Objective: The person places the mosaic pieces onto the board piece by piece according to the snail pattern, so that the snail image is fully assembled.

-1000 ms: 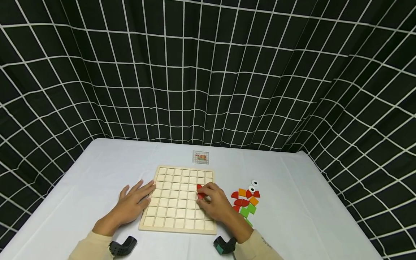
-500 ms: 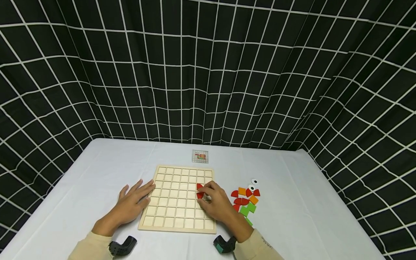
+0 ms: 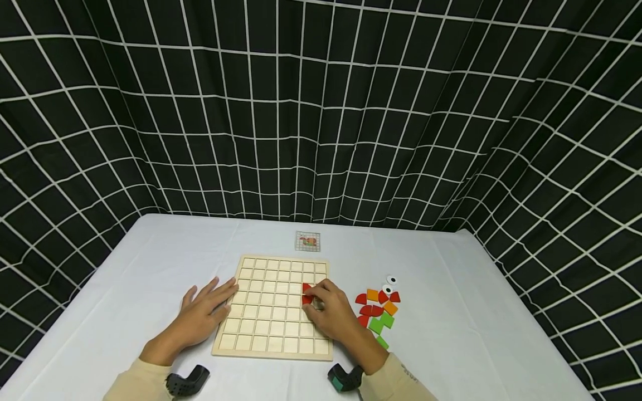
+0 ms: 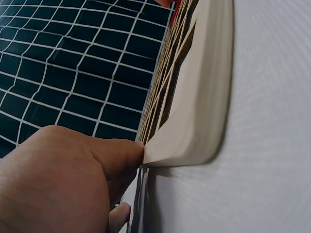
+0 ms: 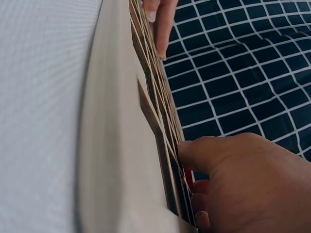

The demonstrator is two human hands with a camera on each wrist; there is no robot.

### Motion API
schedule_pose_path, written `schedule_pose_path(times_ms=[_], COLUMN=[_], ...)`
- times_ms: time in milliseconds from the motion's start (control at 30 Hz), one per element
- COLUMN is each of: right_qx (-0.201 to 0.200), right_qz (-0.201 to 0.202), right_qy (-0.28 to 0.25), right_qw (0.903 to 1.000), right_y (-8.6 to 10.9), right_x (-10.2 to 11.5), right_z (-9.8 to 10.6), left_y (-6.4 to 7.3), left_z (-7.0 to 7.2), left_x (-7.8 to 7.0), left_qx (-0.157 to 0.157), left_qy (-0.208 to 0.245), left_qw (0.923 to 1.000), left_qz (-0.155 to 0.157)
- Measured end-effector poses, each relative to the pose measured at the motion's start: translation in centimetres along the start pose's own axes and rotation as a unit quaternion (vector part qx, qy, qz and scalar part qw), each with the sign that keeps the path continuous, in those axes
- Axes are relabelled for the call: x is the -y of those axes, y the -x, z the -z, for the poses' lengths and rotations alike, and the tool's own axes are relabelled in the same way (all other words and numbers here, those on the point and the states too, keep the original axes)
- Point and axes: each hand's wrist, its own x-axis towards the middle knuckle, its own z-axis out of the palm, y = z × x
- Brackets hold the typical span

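While fingers of my right hand [image 3: 328, 312] clamp lower red piece [image 3: 306, 299] on right half of wooden board [image 3: 272, 355], crooked release could leave it tilted or jog upper red piece [image 3: 306, 287]. My left hand [image 3: 203, 317], fingers spread, touches board's left side; light bracing could permit slip.

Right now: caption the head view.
Right hand at flat red pieces on pale wooden grid board; left hand touching its edge.

A white cloth [image 3: 451, 312] covers the worktop [image 3: 165, 250]. Behind the worktop and along both its sides hangs black fabric [image 3: 288, 120], white-gridded and softly rippled.
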Motion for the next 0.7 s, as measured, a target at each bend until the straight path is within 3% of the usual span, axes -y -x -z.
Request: schedule_pose_path(times_ms=[367,700], right_qx=[-0.015,-0.033], right_qz=[-0.007,0.000], right_qy=[-0.017,-0.046], right_qw=[0.9997,0.9984], right_y=[-0.2,-0.6], right_x=[0.1,1.8], right_z=[-0.2,1.9], left_y=[0.0,0.0], left_z=[-0.1,-0.4], left_x=[0.4,0.5], left_qx=[-0.001,-0.002], left_qy=[0.005,0.001], left_qw=[1.0000,1.0000], left_qz=[0.000,0.001])
